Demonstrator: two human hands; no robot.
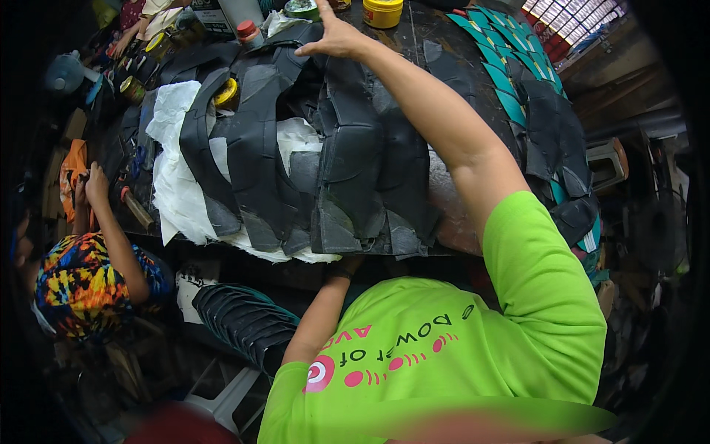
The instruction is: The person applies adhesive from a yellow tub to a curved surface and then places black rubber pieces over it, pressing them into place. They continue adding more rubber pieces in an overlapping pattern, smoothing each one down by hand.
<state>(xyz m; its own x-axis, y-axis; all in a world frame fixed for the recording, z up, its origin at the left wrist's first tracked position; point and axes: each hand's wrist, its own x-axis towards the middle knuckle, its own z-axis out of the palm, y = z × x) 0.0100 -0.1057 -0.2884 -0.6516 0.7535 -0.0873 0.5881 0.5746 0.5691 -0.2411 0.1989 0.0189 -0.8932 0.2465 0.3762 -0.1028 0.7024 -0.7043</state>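
Note:
My right hand is stretched across to the far side of the table, thumb and fingers spread, with nothing seen in it. It hovers by the far end of several black curved pieces of stitched, leather-like material, laid in overlapping rows. A round green tin stands just beyond the fingers. My left hand goes under the table's near edge, a dark band at its wrist; its fingers are hidden. White crumpled sheeting lies beneath the black pieces.
Teal pieces lie in rows at the right, partly under black ones. A yellow tub and a red-capped container stand at the back. Low on the left is a stack of dark curved pieces. A co-worker handles orange material.

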